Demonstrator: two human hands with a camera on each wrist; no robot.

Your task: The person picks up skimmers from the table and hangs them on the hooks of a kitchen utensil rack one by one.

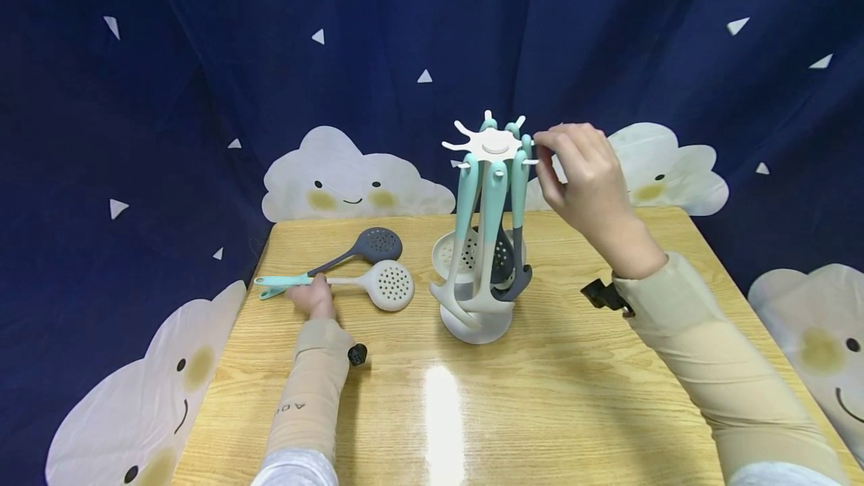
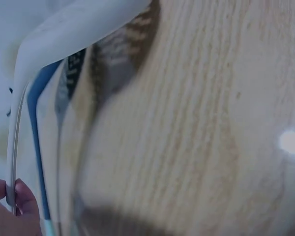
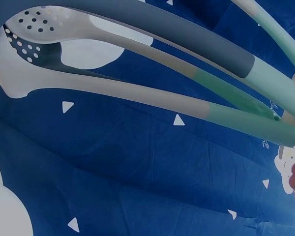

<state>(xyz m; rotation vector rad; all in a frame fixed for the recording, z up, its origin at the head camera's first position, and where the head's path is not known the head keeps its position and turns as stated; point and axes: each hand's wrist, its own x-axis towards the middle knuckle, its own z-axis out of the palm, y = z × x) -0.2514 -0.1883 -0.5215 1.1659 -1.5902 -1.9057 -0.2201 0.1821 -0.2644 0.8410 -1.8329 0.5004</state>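
My left hand grips a light grey skimmer with a mint handle, its perforated head pointing right at the table's left side. In the left wrist view, thumb and fingers pinch its pale shaft. A dark grey skimmer lies just behind it, handles crossing. Upright in the middle is a white utensil stand, hung with several mint-handled utensils. With fingertips together, my right hand pinches the tip of a hook at the stand's right side. Mint handles run toward those fingers in the right wrist view.
The wooden table carries the stand's round base near its middle. Hanging utensil heads surround the stand's lower part. A dark blue curtain with white triangles and clouds hangs behind and beside the table.
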